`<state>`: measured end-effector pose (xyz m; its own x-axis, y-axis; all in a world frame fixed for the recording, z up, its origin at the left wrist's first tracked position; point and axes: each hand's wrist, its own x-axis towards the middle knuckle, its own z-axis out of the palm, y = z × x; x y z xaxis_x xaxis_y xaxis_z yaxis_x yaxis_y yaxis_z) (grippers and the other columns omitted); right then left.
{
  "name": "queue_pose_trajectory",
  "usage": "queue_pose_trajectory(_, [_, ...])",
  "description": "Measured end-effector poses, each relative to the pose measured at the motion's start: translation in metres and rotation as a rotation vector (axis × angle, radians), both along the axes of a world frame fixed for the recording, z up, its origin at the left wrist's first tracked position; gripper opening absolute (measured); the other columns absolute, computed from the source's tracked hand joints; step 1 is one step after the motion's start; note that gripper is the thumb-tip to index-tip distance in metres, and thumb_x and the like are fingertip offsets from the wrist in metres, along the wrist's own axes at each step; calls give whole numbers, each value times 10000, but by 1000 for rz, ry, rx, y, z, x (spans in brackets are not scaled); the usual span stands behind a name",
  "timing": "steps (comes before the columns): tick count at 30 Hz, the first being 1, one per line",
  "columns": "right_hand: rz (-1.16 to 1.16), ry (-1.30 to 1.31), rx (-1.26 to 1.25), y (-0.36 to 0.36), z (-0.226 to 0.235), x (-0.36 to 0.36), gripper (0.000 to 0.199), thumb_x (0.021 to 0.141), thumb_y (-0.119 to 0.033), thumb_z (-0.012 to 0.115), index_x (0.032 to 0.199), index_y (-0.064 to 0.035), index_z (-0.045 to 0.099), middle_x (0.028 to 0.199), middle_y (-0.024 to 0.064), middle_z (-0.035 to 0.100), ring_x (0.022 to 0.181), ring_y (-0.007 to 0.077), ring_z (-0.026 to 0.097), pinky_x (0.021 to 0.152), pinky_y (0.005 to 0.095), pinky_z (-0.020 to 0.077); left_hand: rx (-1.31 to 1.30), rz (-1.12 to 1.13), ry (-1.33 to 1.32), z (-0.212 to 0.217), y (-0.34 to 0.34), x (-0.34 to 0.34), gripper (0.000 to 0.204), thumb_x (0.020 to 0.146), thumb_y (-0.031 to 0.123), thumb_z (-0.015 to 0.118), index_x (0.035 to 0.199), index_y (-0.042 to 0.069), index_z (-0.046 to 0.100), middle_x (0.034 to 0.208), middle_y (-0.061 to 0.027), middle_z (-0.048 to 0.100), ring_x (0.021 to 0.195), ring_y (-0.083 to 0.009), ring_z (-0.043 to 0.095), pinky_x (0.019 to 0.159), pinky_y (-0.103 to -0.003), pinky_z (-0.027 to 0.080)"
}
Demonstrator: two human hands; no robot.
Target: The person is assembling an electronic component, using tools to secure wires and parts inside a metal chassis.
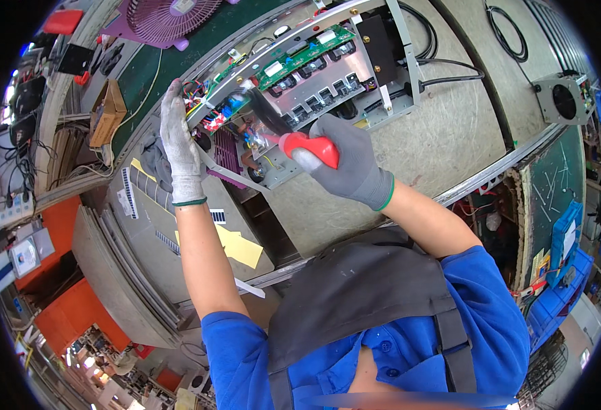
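An open metal equipment chassis [410,102] lies on the workbench before me. It holds a long green circuit board [293,65], black square sockets and bundled coloured wires [213,123] at its left end. My right hand [351,164], in a grey glove, is closed around a red-handled tool [312,146]. The tool's dark head is smeared by motion over the wiring, so its kind is unclear. In a pale glove, my left hand [181,137] rests with fingers stretched along the chassis's left end; its palm side is hidden.
A purple fan [170,17] stands at the far left, with a cardboard box [107,113] nearer. Yellow paper sheets [242,249] lie below my left wrist. Black cables [451,72] run behind the chassis to the right. A metal-framed fan [560,100] sits at the far right.
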<state>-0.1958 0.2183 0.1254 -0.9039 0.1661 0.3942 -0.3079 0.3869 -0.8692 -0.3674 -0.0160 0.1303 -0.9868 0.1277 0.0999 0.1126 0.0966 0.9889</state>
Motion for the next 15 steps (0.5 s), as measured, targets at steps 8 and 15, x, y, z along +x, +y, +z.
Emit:
queue_pose_trajectory(8, [22, -84, -64, 15, -1, 2, 315, 830, -259, 795, 895, -48, 571, 777, 137, 600, 661, 345, 617, 600, 399, 491, -23, -12, -2, 1, 2, 1, 480, 1082, 253, 439, 1467, -31, 476, 1455, -155, 531, 1362, -224, 484, 1178, -354, 326])
queue_pose_trajectory(15, [42, -117, -131, 21, 4, 2, 307, 825, -233, 790, 876, -39, 558, 761, 151, 573, 656, 339, 595, 605, 391, 478, -35, -17, 2, 0, 3, 1, 475, 1085, 247, 420, 1471, -27, 469, 1458, -153, 524, 1369, -229, 476, 1184, -364, 321])
